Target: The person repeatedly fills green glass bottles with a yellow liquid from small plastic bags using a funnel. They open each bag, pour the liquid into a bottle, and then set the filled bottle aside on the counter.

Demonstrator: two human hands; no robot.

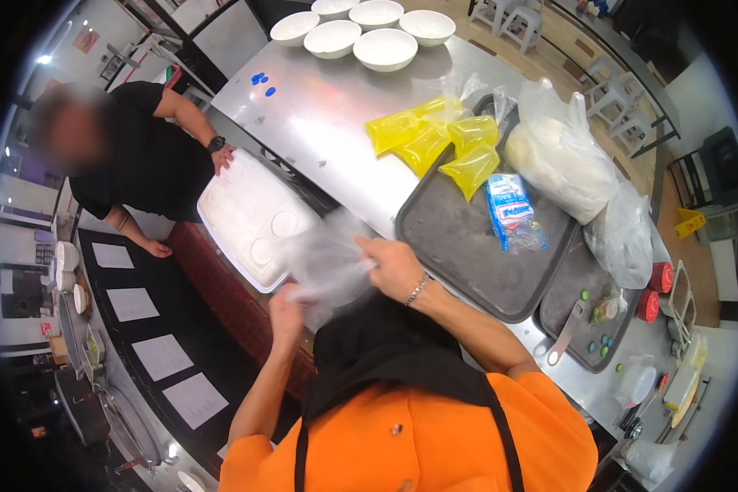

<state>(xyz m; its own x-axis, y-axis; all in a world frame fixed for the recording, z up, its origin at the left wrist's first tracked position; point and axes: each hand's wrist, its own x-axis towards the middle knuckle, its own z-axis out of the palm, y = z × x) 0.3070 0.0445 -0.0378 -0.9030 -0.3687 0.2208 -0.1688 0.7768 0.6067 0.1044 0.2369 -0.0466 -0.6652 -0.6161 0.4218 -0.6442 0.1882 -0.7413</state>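
Observation:
I hold a transparent plastic bag (332,261) in front of my waist, blurred by motion. My left hand (286,313) pinches one side of its rim, and my right hand (393,264), with a chain bracelet at the wrist, grips the other side. Just beyond the bag is a white cooler box (240,203) with round recesses in its lid. To the right of my right hand, a dark serving tray (467,246) carries a blue-and-white packet of plastic bags (509,206). Tied bags of yellow liquid (430,135) lie across the tray's far edge and the steel table (344,141).
Another person's hand (224,158) rests on the cooler's lid. Several white bowls (384,49) stand at the table's far end. Bulky white plastic bags (559,154) sit on the right. A second tray (559,320) bears a metal bottle opener (569,332) and bottle caps.

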